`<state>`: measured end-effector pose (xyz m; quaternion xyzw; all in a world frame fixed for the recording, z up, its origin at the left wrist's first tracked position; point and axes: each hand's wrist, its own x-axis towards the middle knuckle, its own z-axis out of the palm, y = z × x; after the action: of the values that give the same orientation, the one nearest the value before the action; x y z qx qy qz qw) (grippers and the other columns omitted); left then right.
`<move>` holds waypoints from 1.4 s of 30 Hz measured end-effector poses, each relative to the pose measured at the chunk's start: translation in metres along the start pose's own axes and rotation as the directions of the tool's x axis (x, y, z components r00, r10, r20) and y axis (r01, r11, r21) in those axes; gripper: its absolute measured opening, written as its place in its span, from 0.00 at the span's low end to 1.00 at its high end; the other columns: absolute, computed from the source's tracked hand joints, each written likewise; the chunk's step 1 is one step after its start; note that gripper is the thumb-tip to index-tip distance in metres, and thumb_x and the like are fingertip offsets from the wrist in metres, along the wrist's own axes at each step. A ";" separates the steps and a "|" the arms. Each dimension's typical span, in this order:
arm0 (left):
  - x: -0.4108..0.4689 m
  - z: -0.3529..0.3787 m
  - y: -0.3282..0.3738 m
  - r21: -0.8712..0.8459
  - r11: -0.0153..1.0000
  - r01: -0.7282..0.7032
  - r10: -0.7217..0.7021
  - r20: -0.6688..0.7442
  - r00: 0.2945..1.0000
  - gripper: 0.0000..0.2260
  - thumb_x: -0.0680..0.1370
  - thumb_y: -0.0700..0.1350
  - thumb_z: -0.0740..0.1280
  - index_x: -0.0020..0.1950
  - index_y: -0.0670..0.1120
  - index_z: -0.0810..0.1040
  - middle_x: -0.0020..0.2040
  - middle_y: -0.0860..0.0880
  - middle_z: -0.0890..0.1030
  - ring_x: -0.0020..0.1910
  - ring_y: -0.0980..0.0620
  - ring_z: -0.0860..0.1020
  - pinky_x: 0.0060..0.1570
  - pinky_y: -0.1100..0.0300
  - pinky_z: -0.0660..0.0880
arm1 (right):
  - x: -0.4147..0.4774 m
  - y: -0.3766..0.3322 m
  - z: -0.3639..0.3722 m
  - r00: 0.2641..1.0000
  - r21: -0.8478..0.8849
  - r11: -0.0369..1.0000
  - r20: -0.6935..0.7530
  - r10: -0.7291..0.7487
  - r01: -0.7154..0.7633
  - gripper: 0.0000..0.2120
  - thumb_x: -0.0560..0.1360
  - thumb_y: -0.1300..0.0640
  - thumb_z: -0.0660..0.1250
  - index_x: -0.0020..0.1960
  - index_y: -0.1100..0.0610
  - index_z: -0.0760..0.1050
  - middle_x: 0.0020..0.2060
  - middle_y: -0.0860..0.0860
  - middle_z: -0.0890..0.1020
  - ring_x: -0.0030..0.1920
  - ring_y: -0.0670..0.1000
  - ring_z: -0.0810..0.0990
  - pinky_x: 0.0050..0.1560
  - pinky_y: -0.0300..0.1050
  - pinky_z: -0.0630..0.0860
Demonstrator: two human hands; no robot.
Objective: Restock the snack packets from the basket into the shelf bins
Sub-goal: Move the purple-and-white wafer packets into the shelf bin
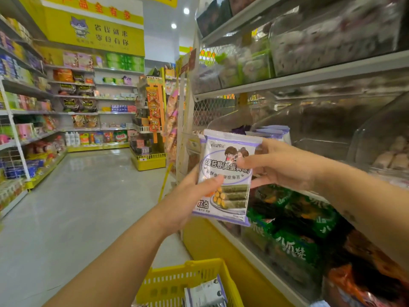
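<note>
Snack packet, purple-white and labelled "海苔卷(咸蛋黄味)" and "糕点", is held at centre frame. Left hand grips its 7 o'clock edge, thumb curled across the front; right hand pinches its 2 o'clock edge. Yellow basket at 6 o'clock – green "八爪烧" packs at 4 o'clock

The snack packet is flat, white with a lilac border. It has Chinese text, a cartoon couple and a photo of seaweed rolls on the front. It stands almost upright in the air, with the printed face toward the camera. The left hand grips its lower left edge and the right hand pinches its right side.

Just behind it, more lilac packets lie in a clear shelf bin. Below, the yellow basket holds similar basket packets, which lie flat.
</note>
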<state>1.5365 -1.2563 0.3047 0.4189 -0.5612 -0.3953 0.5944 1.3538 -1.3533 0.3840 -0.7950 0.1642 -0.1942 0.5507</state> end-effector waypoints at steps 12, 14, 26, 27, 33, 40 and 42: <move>0.146 0.063 0.046 0.639 0.708 -0.301 0.386 0.006 0.922 0.23 0.77 0.51 0.67 0.72 0.53 0.67 0.61 0.55 0.73 0.58 0.57 0.74 0.52 0.65 0.70 | -0.036 -0.099 -0.099 0.694 -0.852 0.502 -0.451 -0.561 -0.148 0.19 0.68 0.50 0.74 0.56 0.52 0.73 0.45 0.48 0.81 0.44 0.49 0.81 0.44 0.49 0.79; 0.161 0.064 0.040 0.757 0.575 -0.310 0.413 0.058 0.909 0.22 0.78 0.49 0.66 0.71 0.51 0.68 0.61 0.54 0.71 0.62 0.54 0.72 0.57 0.63 0.69 | -0.034 -0.096 -0.111 0.682 -0.905 0.306 -0.424 -0.596 -0.296 0.18 0.69 0.49 0.72 0.54 0.52 0.70 0.45 0.49 0.80 0.44 0.54 0.79 0.41 0.51 0.76; 0.217 0.058 0.013 0.915 0.342 -0.215 0.234 0.138 0.962 0.32 0.72 0.66 0.64 0.73 0.58 0.62 0.70 0.56 0.65 0.69 0.49 0.65 0.66 0.44 0.66 | 0.051 -0.042 -0.151 0.708 -0.797 0.102 -0.581 -0.402 -0.596 0.14 0.72 0.53 0.68 0.54 0.56 0.68 0.48 0.54 0.78 0.49 0.59 0.78 0.41 0.47 0.70; 0.221 0.060 0.011 0.922 0.335 -0.196 0.220 0.126 0.967 0.35 0.71 0.66 0.66 0.74 0.58 0.60 0.71 0.56 0.63 0.70 0.48 0.64 0.67 0.42 0.65 | 0.059 -0.039 -0.154 0.690 -0.770 0.200 -0.633 -0.350 -0.605 0.12 0.72 0.54 0.69 0.50 0.56 0.68 0.45 0.54 0.78 0.47 0.59 0.78 0.41 0.47 0.72; 0.237 0.065 -0.004 0.911 0.383 -0.151 0.258 0.052 0.965 0.33 0.71 0.53 0.70 0.73 0.58 0.61 0.69 0.55 0.64 0.68 0.48 0.63 0.63 0.46 0.68 | 0.087 -0.011 -0.166 0.638 -0.463 0.598 -0.763 0.106 -0.654 0.09 0.72 0.59 0.69 0.49 0.60 0.73 0.44 0.59 0.81 0.41 0.56 0.84 0.42 0.51 0.83; 0.239 0.060 -0.013 0.834 0.500 -0.232 0.314 0.075 0.947 0.31 0.72 0.51 0.69 0.74 0.56 0.62 0.68 0.55 0.65 0.68 0.51 0.60 0.67 0.46 0.65 | 0.089 -0.014 -0.169 0.733 -0.263 0.749 -0.549 0.402 -0.608 0.15 0.78 0.54 0.60 0.63 0.57 0.71 0.59 0.55 0.72 0.61 0.59 0.73 0.57 0.54 0.77; 0.235 0.056 -0.014 0.835 0.484 -0.263 0.323 0.109 0.940 0.30 0.74 0.53 0.67 0.74 0.56 0.62 0.70 0.56 0.64 0.70 0.52 0.58 0.69 0.47 0.63 | 0.087 -0.013 -0.166 0.735 -0.235 0.763 -0.537 0.414 -0.602 0.15 0.79 0.53 0.57 0.63 0.57 0.70 0.65 0.55 0.70 0.64 0.60 0.71 0.58 0.55 0.74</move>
<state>1.4940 -1.4846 0.3717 0.5618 -0.7249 0.0427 0.3962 1.3491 -1.5251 0.4597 -0.7426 0.5388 -0.1755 0.3570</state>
